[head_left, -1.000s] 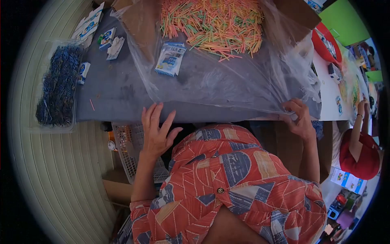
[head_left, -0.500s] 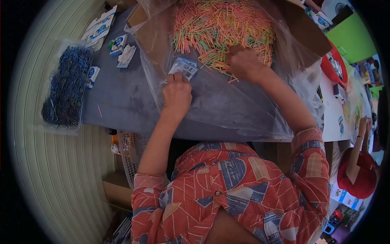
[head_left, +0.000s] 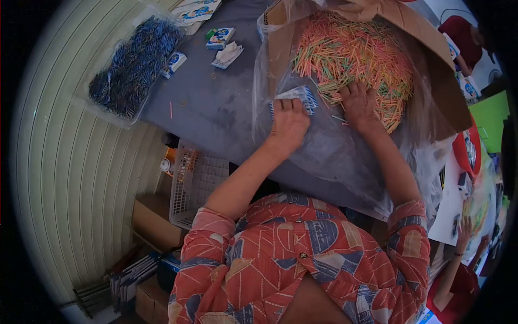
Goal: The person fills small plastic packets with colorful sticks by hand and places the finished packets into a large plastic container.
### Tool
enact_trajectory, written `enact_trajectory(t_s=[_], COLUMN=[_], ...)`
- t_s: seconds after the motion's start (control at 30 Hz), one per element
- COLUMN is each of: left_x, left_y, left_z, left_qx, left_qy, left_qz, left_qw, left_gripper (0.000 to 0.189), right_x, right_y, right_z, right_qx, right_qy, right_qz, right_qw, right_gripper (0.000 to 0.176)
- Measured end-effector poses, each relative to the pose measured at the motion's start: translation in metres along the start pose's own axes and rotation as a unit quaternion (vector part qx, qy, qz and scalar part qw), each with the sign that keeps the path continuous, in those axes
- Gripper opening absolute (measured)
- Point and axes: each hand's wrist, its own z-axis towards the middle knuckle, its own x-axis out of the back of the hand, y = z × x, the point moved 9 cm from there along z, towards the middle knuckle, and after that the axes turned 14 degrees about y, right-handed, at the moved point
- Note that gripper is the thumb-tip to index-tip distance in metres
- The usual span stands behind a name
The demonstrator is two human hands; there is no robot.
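The spread right hand (head_left: 358,108) is touching sticks (head_left: 352,51) toward twelve o'clock; the left hand (head_left: 290,123) is partly covering a packet (head_left: 308,100), grip unclear.

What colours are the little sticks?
The sticks are pink, orange, yellow and green; the head view shows them.

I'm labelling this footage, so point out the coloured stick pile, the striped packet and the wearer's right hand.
Coloured stick pile (head_left: 356,56), head view: middle of the heap.
Striped packet (head_left: 309,101), head view: its exposed striped end.
Right hand (head_left: 360,108), head view: back of the hand.
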Motion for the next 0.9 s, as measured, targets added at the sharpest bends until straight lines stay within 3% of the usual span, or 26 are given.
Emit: enact_trajectory(t_s=[0.1,0.17,0.3,0.33,0.37,0.43,0.5,0.57,0.63,0.7,0.73,0.8,0.83,0.9], left_x=[-0.005,-0.001,0.009,0.012,0.011,0.005,0.004,0.013,0.005,-0.004,-0.001,0.000,0.002,0.006], left_y=[0.003,-0.003,-0.015,-0.018,-0.020,-0.019,-0.015,-0.025,-0.028,-0.025,-0.025,-0.023,-0.026,-0.034], left_z=[-0.004,-0.007,0.000,0.003,0.003,0.003,0.005,0.014,0.007,-0.002,-0.002,0.002,0.003,0.007], left_qx=[-0.026,0.005,0.089,0.099,0.107,0.081,0.054,0.081,0.061,0.046,0.038,0.029,0.046,0.064], left_qy=[-0.035,-0.009,-0.051,-0.053,-0.056,-0.048,-0.038,-0.011,-0.045,-0.081,-0.046,-0.012,-0.009,-0.006], left_qz=[-0.057,-0.156,-0.229,-0.212,-0.194,-0.180,-0.172,-0.206,-0.182,-0.154,-0.158,-0.163,-0.172,-0.177], left_qw=[0.997,0.988,0.968,0.971,0.973,0.979,0.983,0.975,0.980,0.984,0.986,0.986,0.984,0.982], left_gripper=[0.011,0.010,0.010,0.010,0.011,0.012,0.014,0.018,0.020,0.022,0.022,0.021,0.021,0.021], right_x=[-0.013,0.011,0.021,0.027,0.024,0.012,-0.003,0.008,0.013,0.012,0.010,0.009,0.009,0.001], right_y=[0.020,0.026,0.028,0.037,0.048,0.056,0.027,0.029,0.027,0.036,0.035,0.017,0.016,0.033], right_z=[-0.005,0.001,0.012,0.016,0.011,0.011,0.008,0.005,0.006,0.002,0.002,0.001,0.001,0.002], right_qx=[-0.073,-0.080,-0.094,-0.234,-0.363,-0.360,-0.103,-0.108,-0.105,-0.168,-0.168,-0.030,-0.029,-0.183], right_qy=[-0.072,0.006,0.016,0.068,0.121,0.138,0.096,0.081,0.064,0.083,0.081,0.038,0.035,0.020], right_qz=[0.055,0.158,0.191,0.365,0.514,0.503,0.365,0.370,0.389,0.465,0.465,0.298,0.301,0.449], right_qw=[0.993,0.984,0.977,0.899,0.768,0.773,0.920,0.919,0.913,0.865,0.865,0.953,0.953,0.874], right_gripper=[0.026,0.020,0.029,0.026,0.023,0.025,0.030,0.026,0.023,0.025,0.025,0.020,0.020,0.021])
